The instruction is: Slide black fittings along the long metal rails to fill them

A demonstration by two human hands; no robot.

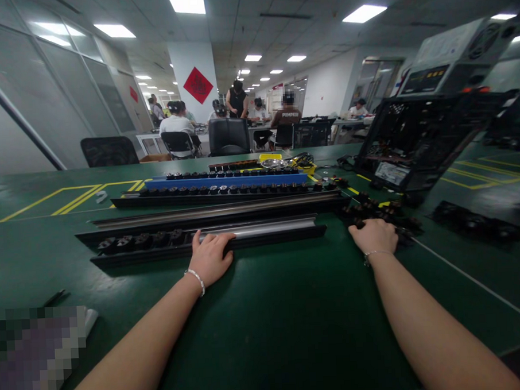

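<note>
My left hand (210, 260) is closed over the front wall of the nearest black rail (266, 236), its fingers inside the channel and its thumb in front. Left of these fingers, several round black socket-like modules (143, 241) sit in a row in that rail. The rest of its silvery channel shows no modules. At the right, my right hand (377, 236) is at the near edge of a pile of small black parts (399, 215). Its fingers are curled and partly hidden, and I cannot make out what lies in them.
Behind lie another black rail (226, 211), a filled black rail (126, 202) and a blue rail (225, 181). A yellow container (308, 169) holds cables. An open computer case (421, 136) stands right, near a black strip (480, 223). A pen (54, 297) lies left. People sit beyond.
</note>
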